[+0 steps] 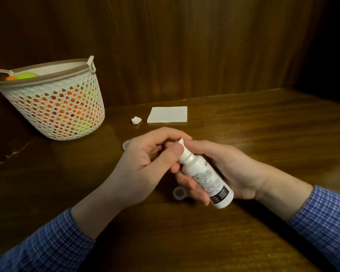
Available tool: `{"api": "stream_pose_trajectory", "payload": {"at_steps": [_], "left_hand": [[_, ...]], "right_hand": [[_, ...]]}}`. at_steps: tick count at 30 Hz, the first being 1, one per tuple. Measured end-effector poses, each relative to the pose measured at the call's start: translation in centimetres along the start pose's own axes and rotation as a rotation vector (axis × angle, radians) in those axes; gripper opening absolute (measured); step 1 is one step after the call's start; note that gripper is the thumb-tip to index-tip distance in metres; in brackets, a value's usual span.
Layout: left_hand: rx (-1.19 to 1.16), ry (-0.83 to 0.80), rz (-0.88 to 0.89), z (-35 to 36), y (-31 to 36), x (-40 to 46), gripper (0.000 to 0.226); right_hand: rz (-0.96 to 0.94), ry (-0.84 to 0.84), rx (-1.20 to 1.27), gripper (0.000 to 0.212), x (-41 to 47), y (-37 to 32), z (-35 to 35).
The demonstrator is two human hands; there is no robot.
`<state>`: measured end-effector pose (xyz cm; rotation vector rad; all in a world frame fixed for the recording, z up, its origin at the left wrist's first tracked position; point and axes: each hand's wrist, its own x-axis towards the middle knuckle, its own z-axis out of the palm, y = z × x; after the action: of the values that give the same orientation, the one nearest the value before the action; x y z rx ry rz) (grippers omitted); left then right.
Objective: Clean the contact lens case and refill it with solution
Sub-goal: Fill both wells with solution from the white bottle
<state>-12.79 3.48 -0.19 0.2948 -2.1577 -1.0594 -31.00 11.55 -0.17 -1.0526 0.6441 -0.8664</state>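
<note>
Two bare hands, no rings, no watch, no gloves. Left hand [145, 163] and right hand [230, 173] both uncovered from fingertips to a bit past wrists. Nails short, unpainted where visible.

Long sleeves on both forearms, same shirt: left sleeve [47, 246] and right sleeve [322, 218]. Fabric blue w/ fine white check, small grid pattern, woven look. Sleeve ends sitting partway up forearms, approx mid-forearm, edges loose, no visible buttons or cuff stitching. Left sleeve darker in shadow toward bottom corner; right sleeve brighter, check more distinct. No logos or markings on fabric.
</note>
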Motion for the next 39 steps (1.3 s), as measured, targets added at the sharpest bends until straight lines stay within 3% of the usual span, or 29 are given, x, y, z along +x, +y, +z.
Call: {"api": "stream_pose_trajectory", "payload": {"at_steps": [14, 26, 30, 32, 35, 39], "left_hand": [[-0.070, -0.071, 0.041, 0.4, -0.2, 0.0, 0.027], [-0.072, -0.052, 0.095, 0.6, -0.2, 0.0, 0.025], [-0.071, 0.046, 0.001, 0.3, -0.5, 0.0, 0.024], [-0.163, 0.144, -0.122, 0.2, -0.6, 0.2, 0.025], [-0.487, 0.262, -0.290, -0.2, -0.5, 0.9, 0.031], [-0.764, 0.249, -0.343, -0.3, -0.4, 1.2, 0.030]], "right_hand": [[0.072, 0.028, 0.018, 0.046, 0.2, 1.0, 0.2], [0.080, 0.061, 0.004, 0.051, 0.1, 0.8, 0.7], [-0.013, 0.023, 0.020, 0.056, 0.0, 0.4, 0.6], [-0.060, 0.021, 0.056, 0.051, -0.2, -0.1, 0.0], [-0.155, 0.120, 0.022, 0.035, -0.3, -0.5, -0.8], [-0.196, 0.246, 0.050, 0.038, -0.1, -0.4, -1.6]]}}
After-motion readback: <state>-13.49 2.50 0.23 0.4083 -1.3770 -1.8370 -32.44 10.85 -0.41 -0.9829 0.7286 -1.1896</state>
